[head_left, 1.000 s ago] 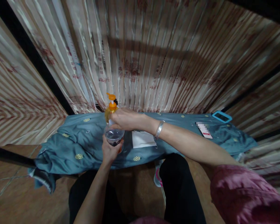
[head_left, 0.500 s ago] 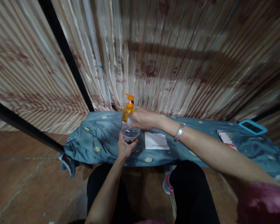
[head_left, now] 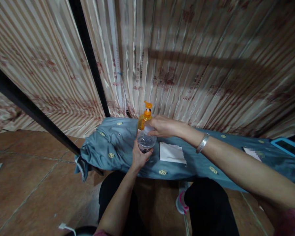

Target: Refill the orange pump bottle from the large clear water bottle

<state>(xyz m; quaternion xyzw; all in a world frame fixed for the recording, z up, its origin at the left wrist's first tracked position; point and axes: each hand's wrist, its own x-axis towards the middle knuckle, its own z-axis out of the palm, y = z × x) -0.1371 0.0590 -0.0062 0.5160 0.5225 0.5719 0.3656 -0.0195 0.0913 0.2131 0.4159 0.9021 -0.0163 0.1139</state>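
Observation:
My left hand (head_left: 139, 157) is wrapped round a clear plastic bottle (head_left: 146, 142) standing on a table covered by a blue-grey cloth (head_left: 118, 147). My right hand (head_left: 162, 127) is closed over the bottle's top, fingers pinched on its white cap (head_left: 148, 128). An orange pump dispenser bottle (head_left: 144, 117) stands just behind, touching or nearly touching the right fingers. A white folded napkin (head_left: 172, 153) lies right of the bottle. A silver bangle (head_left: 202, 143) sits on my right wrist.
A phone in a blue case (head_left: 288, 147) and a white card (head_left: 253, 153) lie at the cloth's right end. Striped curtains (head_left: 186, 59) hang close behind. A black pole (head_left: 34, 113) slants at the left. Tiled floor (head_left: 27, 190) and my black-trousered knees (head_left: 206, 206) are below.
The view has swung left, so the table and items sit further right in frame. Both hands stay on the bottle and its cap; the right fingers have shifted slightly on the cap.

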